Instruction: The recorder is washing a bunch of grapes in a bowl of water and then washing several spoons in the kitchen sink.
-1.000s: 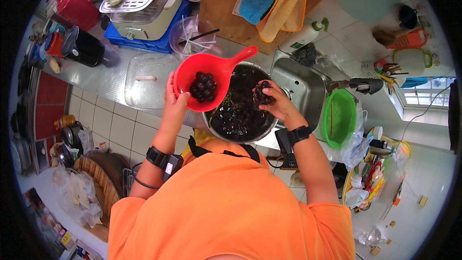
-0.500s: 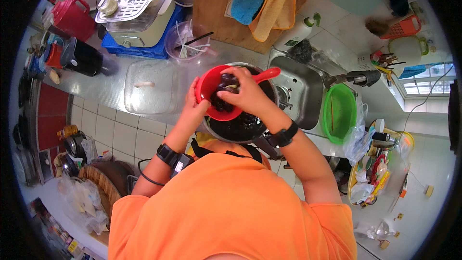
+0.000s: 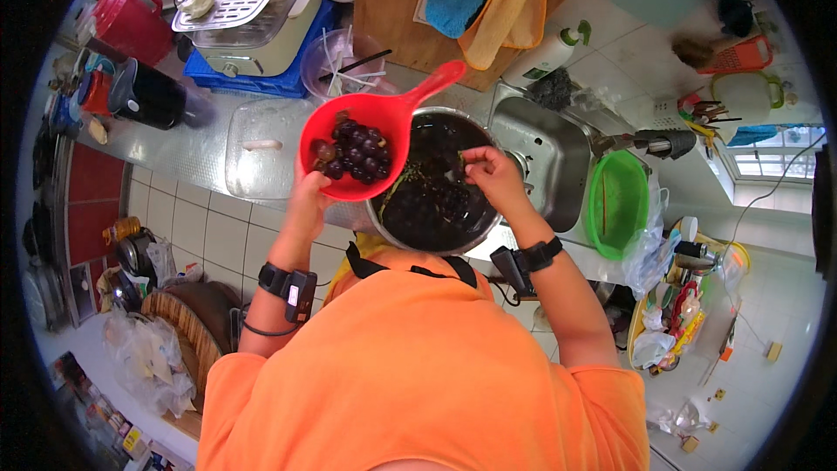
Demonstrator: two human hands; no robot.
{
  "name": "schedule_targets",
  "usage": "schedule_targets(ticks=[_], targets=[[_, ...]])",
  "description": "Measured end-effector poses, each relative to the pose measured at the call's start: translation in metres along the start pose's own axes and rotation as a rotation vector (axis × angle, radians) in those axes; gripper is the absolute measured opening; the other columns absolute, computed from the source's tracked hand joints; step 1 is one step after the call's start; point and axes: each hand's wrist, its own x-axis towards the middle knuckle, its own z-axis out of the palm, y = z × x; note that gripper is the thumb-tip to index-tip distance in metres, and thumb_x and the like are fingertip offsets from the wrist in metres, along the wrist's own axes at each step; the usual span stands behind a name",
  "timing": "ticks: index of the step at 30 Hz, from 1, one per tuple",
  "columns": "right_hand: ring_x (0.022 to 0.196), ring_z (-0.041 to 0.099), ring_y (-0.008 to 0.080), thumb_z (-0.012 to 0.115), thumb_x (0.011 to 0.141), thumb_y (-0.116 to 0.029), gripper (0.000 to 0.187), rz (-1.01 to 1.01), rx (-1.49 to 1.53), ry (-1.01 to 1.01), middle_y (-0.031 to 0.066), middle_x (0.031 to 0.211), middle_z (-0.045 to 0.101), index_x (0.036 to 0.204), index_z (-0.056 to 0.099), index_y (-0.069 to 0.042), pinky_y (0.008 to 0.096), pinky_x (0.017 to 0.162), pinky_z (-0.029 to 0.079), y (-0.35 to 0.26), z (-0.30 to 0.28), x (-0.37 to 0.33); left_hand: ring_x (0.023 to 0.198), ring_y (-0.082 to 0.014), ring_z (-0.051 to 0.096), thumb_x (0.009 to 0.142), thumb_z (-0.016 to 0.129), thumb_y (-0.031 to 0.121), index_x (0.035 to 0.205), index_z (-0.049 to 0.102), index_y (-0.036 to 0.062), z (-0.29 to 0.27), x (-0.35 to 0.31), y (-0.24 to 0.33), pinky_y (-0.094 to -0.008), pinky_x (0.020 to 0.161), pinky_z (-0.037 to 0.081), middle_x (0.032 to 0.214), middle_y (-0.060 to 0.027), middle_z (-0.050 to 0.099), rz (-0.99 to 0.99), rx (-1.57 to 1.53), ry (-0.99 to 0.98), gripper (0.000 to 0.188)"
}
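My left hand [image 3: 307, 205] grips the lower rim of a red plastic water ladle [image 3: 399, 135], whose handle points up to the right. Dark purple grapes [image 3: 357, 153] lie in its bowl. Beside and partly under the ladle stands a round metal pot [image 3: 484, 127] with dark water, more dark grapes [image 3: 453, 202] and a strand of greenish stems [image 3: 401, 178] along its left side. My right hand [image 3: 497, 179] is above the pot's right part, thumb and fingers pinched together. Whatever is between those fingertips is too small to make out.
A steel sink [image 3: 545, 135] adjoins the pot on the right, with a green basin [image 3: 617, 207] beyond it. Left of the ladle lies a clear plastic lid [image 3: 248, 176]. Behind are a clear bowl of sticks [image 3: 324, 80] and a steamer [image 3: 266, 51] on a blue tray.
The ladle has moved left and turned, its handle now pointing further upward. My right hand has left the grapes in the ladle and moved right and down over the pot.
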Motion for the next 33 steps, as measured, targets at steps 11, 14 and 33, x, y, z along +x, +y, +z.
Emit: schedule_targets(ticks=[11, 14, 33], targets=[[0.128, 0.034, 0.0452, 0.077, 0.066, -0.034, 0.091, -0.160, -1.241, -0.412, 0.0242, 0.145, 0.025, 0.143, 0.029, -0.026, 0.0507, 0.096, 0.042, 0.026, 0.060, -0.010, 0.119, -0.0252, 0.047, 0.073, 0.042, 0.006, 0.141, 0.024, 0.0119, -0.014, -0.013, 0.021, -0.0432, 0.090, 0.049, 0.135, -0.0110, 0.038, 0.054, -0.015, 0.069, 0.070], [0.118, 0.043, 0.0416, 0.075, 0.066, -0.027, 0.085, -0.283, -1.286, -0.538, 0.0218, 0.138, 0.033, 0.140, 0.033, -0.023, 0.0493, 0.090, 0.047, 0.029, 0.045, -0.005, 0.119, -0.0241, 0.047, 0.074, 0.042, 0.006, 0.140, 0.025, 0.0124, -0.007, -0.016, 0.022, -0.0422, 0.089, 0.049, 0.134, -0.0100, 0.039, 0.061, 0.004, 0.066, 0.069], [0.122, 0.042, 0.0414, 0.074, 0.073, -0.037, 0.088, 0.073, -1.472, -0.240, 0.0211, 0.135, 0.036, 0.143, 0.025, -0.014, 0.0504, 0.087, 0.049, 0.032, 0.068, 0.003, 0.115, -0.0215, 0.049, 0.074, 0.043, 0.004, 0.142, 0.023, 0.0139, 0.006, -0.021, 0.016, -0.0375, 0.086, 0.050, 0.134, -0.0087, 0.040, 0.065, 0.012, 0.043, 0.072]])
